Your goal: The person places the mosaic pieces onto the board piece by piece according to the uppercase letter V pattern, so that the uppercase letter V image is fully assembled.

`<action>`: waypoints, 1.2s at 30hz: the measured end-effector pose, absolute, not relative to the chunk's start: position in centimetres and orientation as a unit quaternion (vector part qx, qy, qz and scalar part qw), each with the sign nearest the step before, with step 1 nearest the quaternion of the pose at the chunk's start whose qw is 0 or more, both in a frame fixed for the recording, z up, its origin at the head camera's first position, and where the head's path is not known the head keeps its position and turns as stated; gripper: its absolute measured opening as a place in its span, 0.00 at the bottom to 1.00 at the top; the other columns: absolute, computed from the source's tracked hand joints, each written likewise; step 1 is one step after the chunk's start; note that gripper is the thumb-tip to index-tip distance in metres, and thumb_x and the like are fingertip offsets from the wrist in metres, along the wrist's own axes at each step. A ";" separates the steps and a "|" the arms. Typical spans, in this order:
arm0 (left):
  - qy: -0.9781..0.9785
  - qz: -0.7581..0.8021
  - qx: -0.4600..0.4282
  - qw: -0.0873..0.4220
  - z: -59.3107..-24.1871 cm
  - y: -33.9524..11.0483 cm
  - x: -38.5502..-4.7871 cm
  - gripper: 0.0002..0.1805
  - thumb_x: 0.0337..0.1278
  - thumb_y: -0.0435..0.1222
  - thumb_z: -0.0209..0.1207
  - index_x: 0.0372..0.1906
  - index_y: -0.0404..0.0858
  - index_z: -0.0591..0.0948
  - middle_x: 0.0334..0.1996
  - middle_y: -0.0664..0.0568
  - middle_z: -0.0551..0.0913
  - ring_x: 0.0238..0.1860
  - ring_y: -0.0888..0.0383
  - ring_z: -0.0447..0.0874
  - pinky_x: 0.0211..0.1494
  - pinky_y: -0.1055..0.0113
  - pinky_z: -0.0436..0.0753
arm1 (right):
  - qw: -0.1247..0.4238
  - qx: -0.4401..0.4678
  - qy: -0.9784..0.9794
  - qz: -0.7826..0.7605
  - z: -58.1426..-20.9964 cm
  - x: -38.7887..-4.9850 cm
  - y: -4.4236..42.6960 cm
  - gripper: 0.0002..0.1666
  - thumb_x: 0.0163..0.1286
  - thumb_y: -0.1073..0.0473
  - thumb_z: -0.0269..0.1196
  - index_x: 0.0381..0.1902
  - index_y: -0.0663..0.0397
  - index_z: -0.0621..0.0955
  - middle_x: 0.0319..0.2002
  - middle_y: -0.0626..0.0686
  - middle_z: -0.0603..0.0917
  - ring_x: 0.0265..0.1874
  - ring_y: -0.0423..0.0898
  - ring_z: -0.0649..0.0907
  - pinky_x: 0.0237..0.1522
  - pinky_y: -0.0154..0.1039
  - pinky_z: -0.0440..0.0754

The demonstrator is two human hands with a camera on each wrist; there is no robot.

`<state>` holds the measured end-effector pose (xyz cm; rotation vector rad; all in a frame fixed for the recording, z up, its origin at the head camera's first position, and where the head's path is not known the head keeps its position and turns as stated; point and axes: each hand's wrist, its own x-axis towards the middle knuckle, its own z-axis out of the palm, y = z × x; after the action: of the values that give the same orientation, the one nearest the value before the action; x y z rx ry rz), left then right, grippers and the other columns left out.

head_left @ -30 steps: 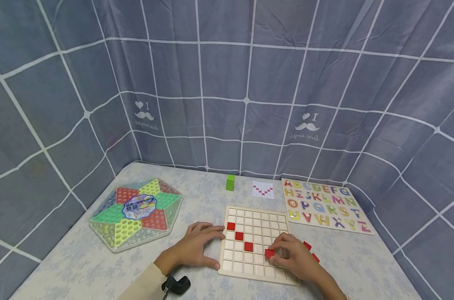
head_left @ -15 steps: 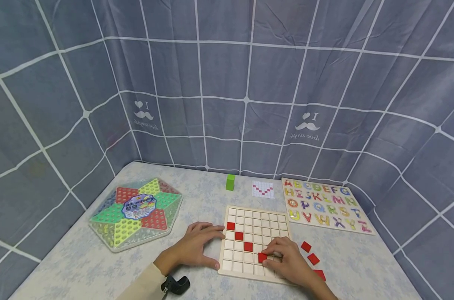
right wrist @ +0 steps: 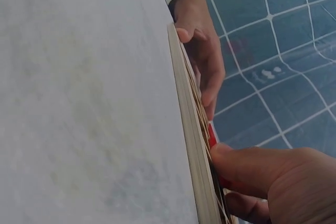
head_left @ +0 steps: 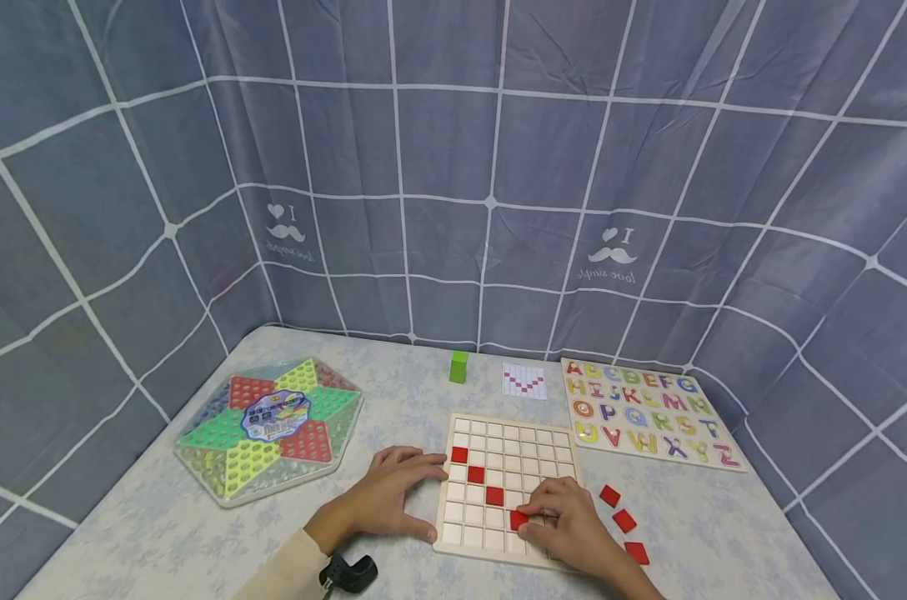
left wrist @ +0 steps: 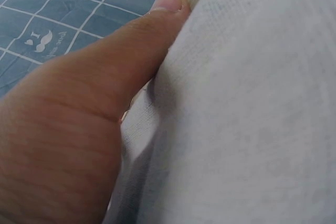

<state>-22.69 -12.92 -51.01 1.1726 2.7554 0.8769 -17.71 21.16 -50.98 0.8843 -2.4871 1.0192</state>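
A wooden grid board (head_left: 474,534) lies flat on the table, with red square tiles set diagonally in its cells, one of them a red tile (head_left: 494,496) near the middle. My right hand (head_left: 569,525) pinches another red tile (head_left: 518,520) between thumb and fingers, down at a cell to the lower right of that diagonal. At the board's left edge rests my left hand (head_left: 389,492), thumb and fingertips touching the frame, fingers spread. The right wrist view shows the right thumb (right wrist: 236,163) low beside the board's edge (right wrist: 186,114).
Several loose red tiles, including one (head_left: 624,521), lie right of the board. Behind it stand a green block (head_left: 458,367) and a pattern card (head_left: 524,381). An alphabet board (head_left: 652,412) lies at the back right, a Chinese checkers set (head_left: 269,429) at the left.
My right hand has moved left and slightly toward me, carrying the red tile to a cell beside the diagonal. The loose tiles at right have come into fuller view. My left hand stays put.
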 end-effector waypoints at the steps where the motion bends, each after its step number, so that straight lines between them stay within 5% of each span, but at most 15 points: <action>1: 0.883 0.281 0.375 0.011 -51.0 -12.9 -22.6 0.42 0.44 0.69 0.68 0.65 0.55 0.78 0.73 0.59 0.68 0.70 0.46 0.61 0.67 0.36 0.54 | 0.158 0.304 -0.871 0.351 -51.0 -17.7 21.0 0.09 0.56 0.54 0.78 0.35 0.37 0.90 0.36 0.32 0.81 0.39 0.37 0.74 0.42 0.47 0.69; 29: 0.886 0.277 0.373 0.013 -50.9 -12.9 -22.8 0.42 0.45 0.68 0.68 0.66 0.54 0.78 0.73 0.58 0.69 0.70 0.46 0.61 0.68 0.36 0.53 | 0.154 0.294 -0.900 0.282 -50.2 -17.1 20.2 0.09 0.59 0.51 0.76 0.38 0.41 0.93 0.36 0.31 0.77 0.37 0.37 0.71 0.34 0.37 0.70; 36: 0.884 0.279 0.376 0.009 -51.1 -12.8 -22.7 0.42 0.45 0.68 0.68 0.66 0.53 0.78 0.72 0.58 0.69 0.70 0.45 0.61 0.66 0.35 0.54 | 0.120 0.261 -0.918 0.274 -50.2 -17.0 20.0 0.11 0.57 0.50 0.77 0.38 0.33 0.89 0.37 0.31 0.77 0.42 0.41 0.73 0.41 0.47 0.72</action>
<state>-22.74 -12.85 -51.09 1.1733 2.7606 0.8716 -17.02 20.04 -50.20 0.7625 -2.6816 0.8000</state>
